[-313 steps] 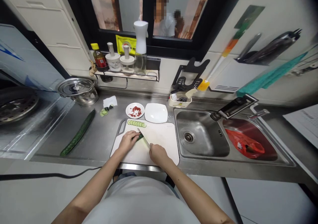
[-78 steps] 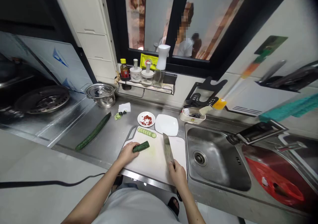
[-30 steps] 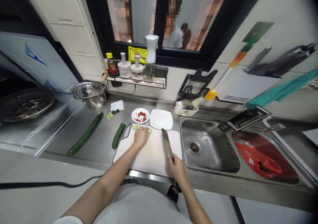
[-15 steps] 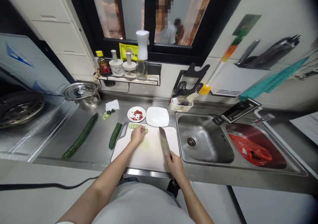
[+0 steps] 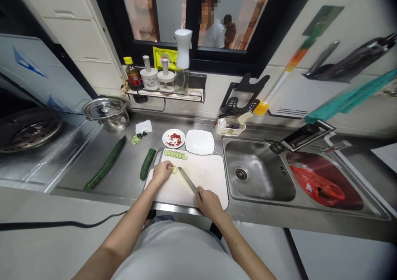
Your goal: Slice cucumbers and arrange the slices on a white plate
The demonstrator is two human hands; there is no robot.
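A white cutting board point(image 5: 204, 180) lies on the steel counter. Over its left part, my left hand point(image 5: 162, 172) is closed, its fingertips at the edge of a pale green cucumber slice point(image 5: 174, 170). My right hand point(image 5: 210, 203) is wrapped round the handle of a kitchen knife point(image 5: 187, 180). The blade points up and left, its tip just right of the slice. A row of overlapping cucumber slices point(image 5: 175, 154) runs along the board's far edge. Left of the board lie a cut piece of cucumber point(image 5: 147, 164) and a long whole cucumber point(image 5: 107, 163).
Behind the board stand a plate of chopped red bits point(image 5: 166, 138) and a white square plate point(image 5: 200, 142). To the right is a double sink point(image 5: 260, 193) with a red bag point(image 5: 319, 189). A lidded steel pot point(image 5: 113, 120) and cucumber scraps point(image 5: 136, 139) sit at the back left.
My left hand has moved from the row of slices toward me and left. The knife has swung left, its tip now close to the single slice. The view has shifted slightly.
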